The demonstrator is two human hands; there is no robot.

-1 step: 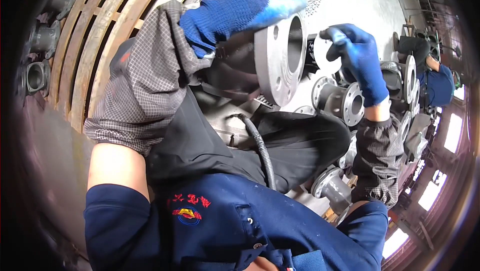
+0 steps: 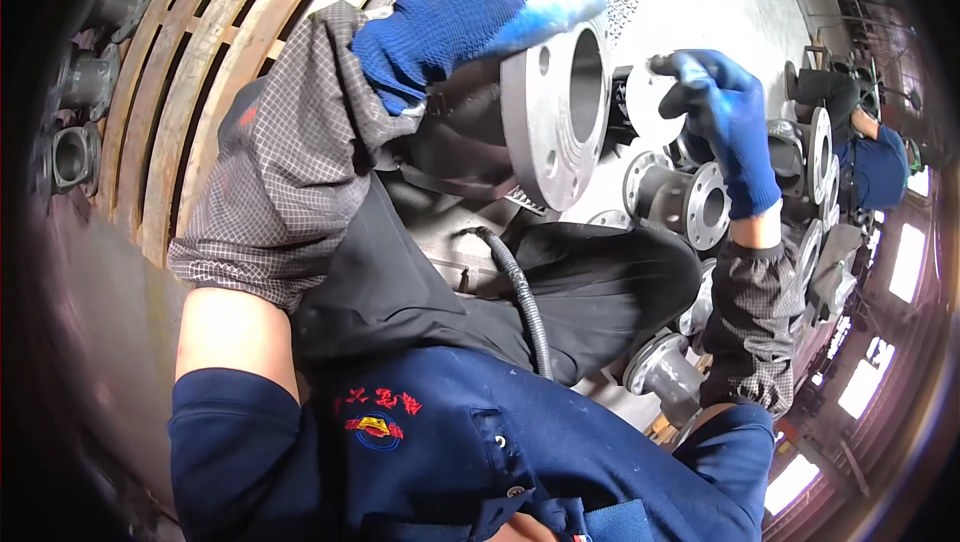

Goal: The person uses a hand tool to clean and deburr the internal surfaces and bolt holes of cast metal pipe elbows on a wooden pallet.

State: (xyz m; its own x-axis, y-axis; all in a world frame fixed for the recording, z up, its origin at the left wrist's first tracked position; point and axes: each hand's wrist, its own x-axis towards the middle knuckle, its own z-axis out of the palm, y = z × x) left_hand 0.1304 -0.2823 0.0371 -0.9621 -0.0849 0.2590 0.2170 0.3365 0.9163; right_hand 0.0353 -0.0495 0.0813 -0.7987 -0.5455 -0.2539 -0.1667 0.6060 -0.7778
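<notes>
In front of me is a large grey flanged valve body [image 2: 545, 132], its round flange with bolt holes turned to the right. My left hand [image 2: 520, 2], in a blue glove, grips the top of that flange, thumb and fingers spread around its rim. To the right, my gloved right hand [image 2: 725, 112] is raised with fingers curled and apart; nothing shows between them. Just left of its fingertips, a round white disc [image 2: 650, 107] appears, with a gap between it and the flange. Whether the fingertips touch the disc I cannot tell.
Wooden pallet slats [image 2: 190, 82] lie at the left, with more castings [image 2: 75, 157] beyond. Several flanged pipe fittings [image 2: 680, 200] stand at the right, near my knee. A ribbed black hose [image 2: 520, 297] runs between my legs. Another person [image 2: 870, 162] sits farther right.
The valve body's flange and my left hand have shifted slightly left, the flange turning a little more toward me. My right hand has moved slightly, its fingers a bit farther apart.
</notes>
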